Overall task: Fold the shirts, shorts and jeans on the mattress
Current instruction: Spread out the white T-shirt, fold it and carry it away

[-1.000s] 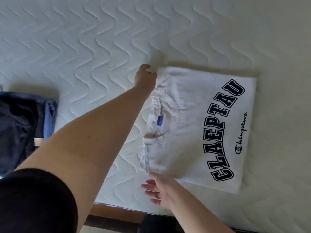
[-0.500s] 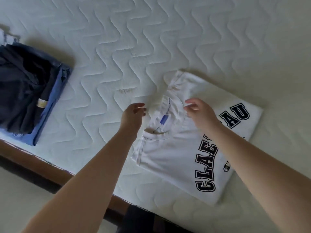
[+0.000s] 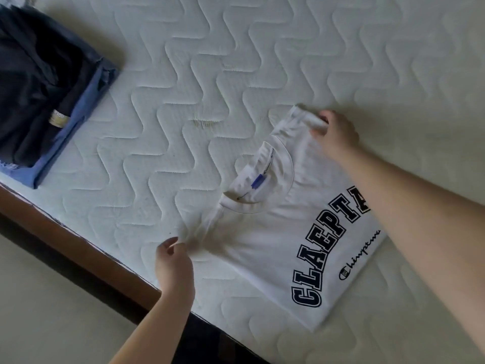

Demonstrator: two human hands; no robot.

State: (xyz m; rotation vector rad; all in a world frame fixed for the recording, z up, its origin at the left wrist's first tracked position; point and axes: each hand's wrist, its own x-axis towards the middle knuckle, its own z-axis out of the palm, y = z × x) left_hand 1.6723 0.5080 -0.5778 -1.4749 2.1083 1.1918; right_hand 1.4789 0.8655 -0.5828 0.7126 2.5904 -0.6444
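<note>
A white shirt point(image 3: 275, 232) lies partly folded on the mattress point(image 3: 236, 61) at about four o'clock. The left hand point(image 3: 174, 269) pinches its near shoulder corner, and the right hand point(image 3: 334, 134) grips the far one. A folded dark pile point(image 3: 44, 88) sits at ten o'clock, so this shirt looks nearly finished.

support: quilted white mattress point(image 3: 262, 61) | on it: folded white shirt point(image 3: 262, 245); stack of dark and blue clothes point(image 3: 47, 82)

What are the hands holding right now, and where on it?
Both pinch the white shirt: left hand at its near collar-end corner, right hand at the far one.
</note>
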